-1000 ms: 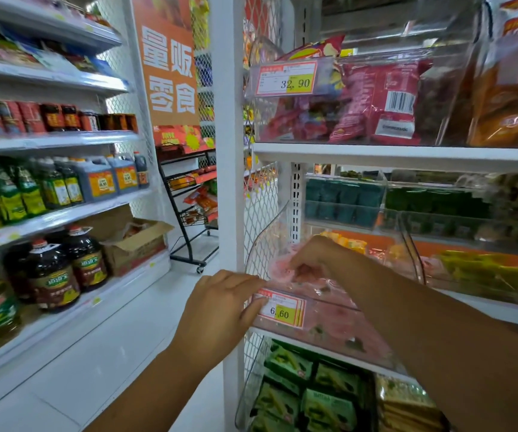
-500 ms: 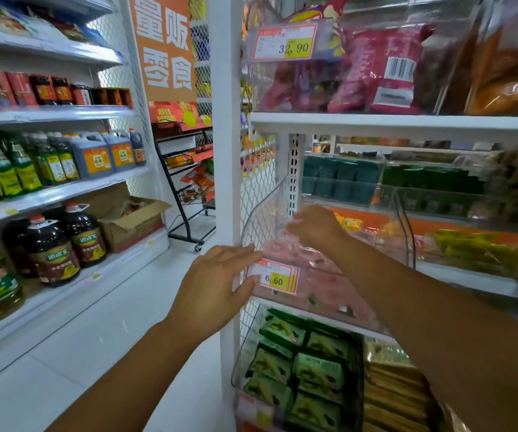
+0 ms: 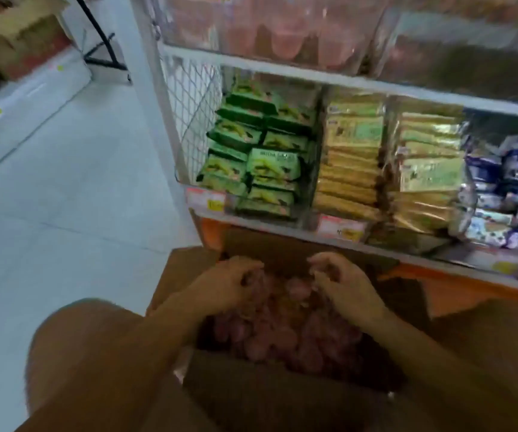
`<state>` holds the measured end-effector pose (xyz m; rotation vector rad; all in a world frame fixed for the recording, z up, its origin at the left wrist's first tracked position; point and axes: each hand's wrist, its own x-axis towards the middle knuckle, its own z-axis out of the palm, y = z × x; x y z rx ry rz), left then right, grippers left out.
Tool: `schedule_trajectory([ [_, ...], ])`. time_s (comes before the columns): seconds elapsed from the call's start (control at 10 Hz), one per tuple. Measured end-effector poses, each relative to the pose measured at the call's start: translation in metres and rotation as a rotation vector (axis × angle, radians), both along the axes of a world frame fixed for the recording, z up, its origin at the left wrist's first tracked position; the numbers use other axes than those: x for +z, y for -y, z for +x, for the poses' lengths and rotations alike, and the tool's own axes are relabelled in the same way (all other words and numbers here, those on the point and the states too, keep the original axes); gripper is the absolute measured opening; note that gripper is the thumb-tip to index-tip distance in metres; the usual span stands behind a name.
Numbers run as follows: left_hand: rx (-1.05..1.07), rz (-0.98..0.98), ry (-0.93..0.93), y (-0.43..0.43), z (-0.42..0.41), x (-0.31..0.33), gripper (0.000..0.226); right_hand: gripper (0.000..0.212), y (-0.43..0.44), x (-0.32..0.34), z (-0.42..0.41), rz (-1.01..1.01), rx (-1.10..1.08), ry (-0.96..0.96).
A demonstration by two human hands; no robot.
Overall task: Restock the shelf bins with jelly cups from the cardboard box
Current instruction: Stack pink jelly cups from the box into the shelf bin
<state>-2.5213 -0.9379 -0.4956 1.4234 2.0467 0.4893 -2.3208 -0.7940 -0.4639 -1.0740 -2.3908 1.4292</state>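
1. Your left hand [image 3: 226, 286] reaches into the open cardboard box [image 3: 260, 388], fingers curled down among the pink jelly cups [image 3: 285, 335]. Blur hides whether it grips any.
2. The cups lie heaped in the box between and under your hands. More pink ones show in the clear shelf bin [image 3: 282, 32] above.
3. Your right hand [image 3: 343, 283], apart from the left, has its fingers curled the same way. I cannot tell if it grips any cups either.
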Motion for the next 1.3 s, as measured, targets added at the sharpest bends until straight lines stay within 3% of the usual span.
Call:
schedule_trajectory([
  [0.1,0.028,-0.131,0.157,-0.003,0.021,-0.061,0.044,0.025,-0.016,-0.092,0.020,-0.042,-0.013,0.299],
  [0.2,0.143,-0.222,0.121,-0.006,0.029,-0.100,0.037,0.035,-0.023,-0.132,0.011,0.000,0.014,0.441],
  [0.3,0.088,-0.316,0.042,-0.013,0.025,-0.132,0.057,0.046,-0.025,-0.145,-0.009,0.067,0.108,0.544],
  [0.4,0.231,-0.375,0.146,-0.017,0.021,-0.126,0.063,0.044,-0.032,-0.163,-0.026,0.027,0.172,0.534],
  [0.6,0.371,-0.318,0.164,-0.039,0.011,-0.145,0.073,0.065,-0.040,-0.196,-0.038,0.035,0.254,0.731],
  [0.8,0.552,-0.328,0.303,-0.058,0.016,-0.157,0.077,0.050,-0.036,-0.203,-0.044,0.033,0.211,0.717],
  [1.0,0.616,-0.313,0.321,-0.077,0.020,-0.158,0.056,0.038,-0.034,-0.203,-0.042,0.062,0.161,0.698],
  [1.2,0.654,-0.291,0.327,-0.070,0.015,-0.164,0.056,0.044,-0.022,-0.200,-0.055,-0.185,-0.115,0.501],
  [1.3,0.706,-0.300,0.388,-0.062,0.012,-0.178,0.050,0.055,-0.020,-0.194,-0.074,-0.414,-0.047,0.467],
])
